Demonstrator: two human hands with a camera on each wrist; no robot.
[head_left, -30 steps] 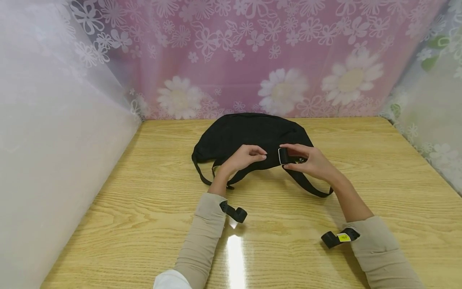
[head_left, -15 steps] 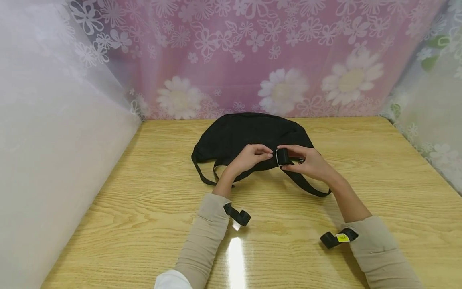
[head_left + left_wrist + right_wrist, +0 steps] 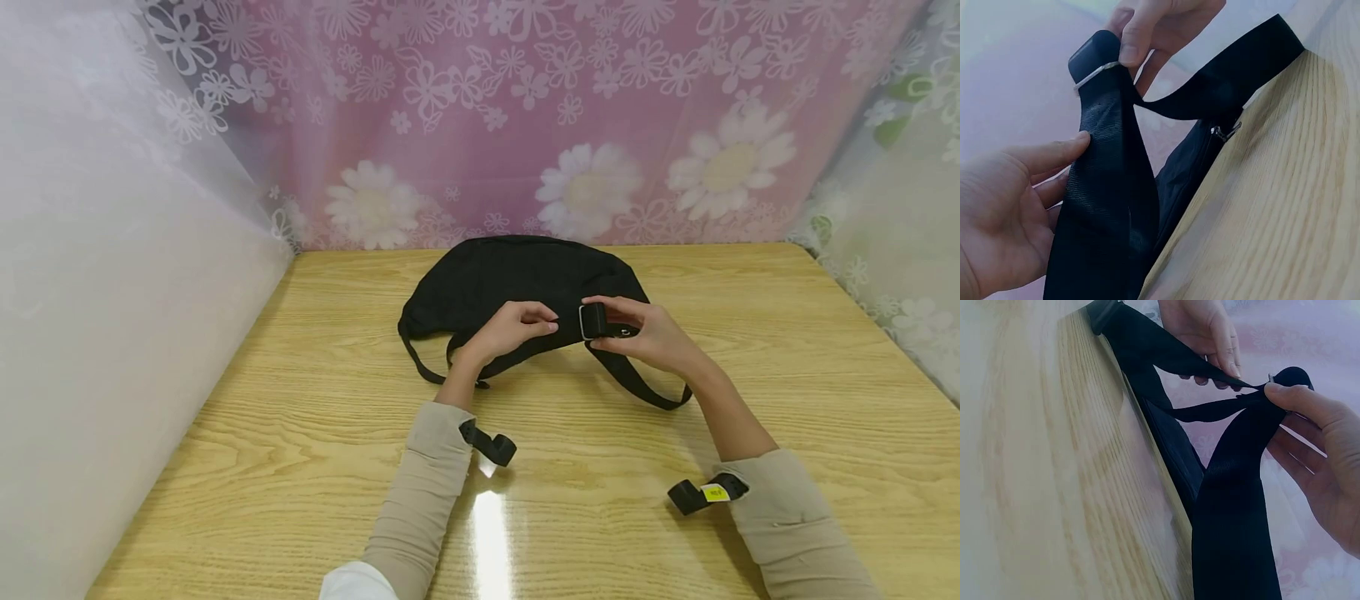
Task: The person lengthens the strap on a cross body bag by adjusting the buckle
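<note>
A black waist bag [image 3: 517, 271] lies at the back of the table, its webbing strap [image 3: 1107, 187] raised in front of it. My left hand [image 3: 510, 332] pinches the strap's edge between thumb and fingers. A short way to the right, my right hand [image 3: 648, 333] pinches the metal strap slider [image 3: 1097, 76], where the webbing folds over in a loop. In the right wrist view, the right thumb presses at the slider [image 3: 1270, 380] and the left fingers hold the strap just beyond it. A small metal zip pull [image 3: 1225, 131] shows on the bag.
The wood-grain table [image 3: 300, 467] extends around the bag. A pink flowered curtain [image 3: 465, 133] stands behind it, with pale sheets at left [image 3: 135, 275] and right [image 3: 900, 217]. Slack strap loops [image 3: 645, 392] rest at the bag's front. A black buckle [image 3: 1104, 315] shows on the strap.
My left hand moved right towards the slider, then back left. The slider in my right hand shifted slightly left, then back right and a little up. The bag stays in place.
</note>
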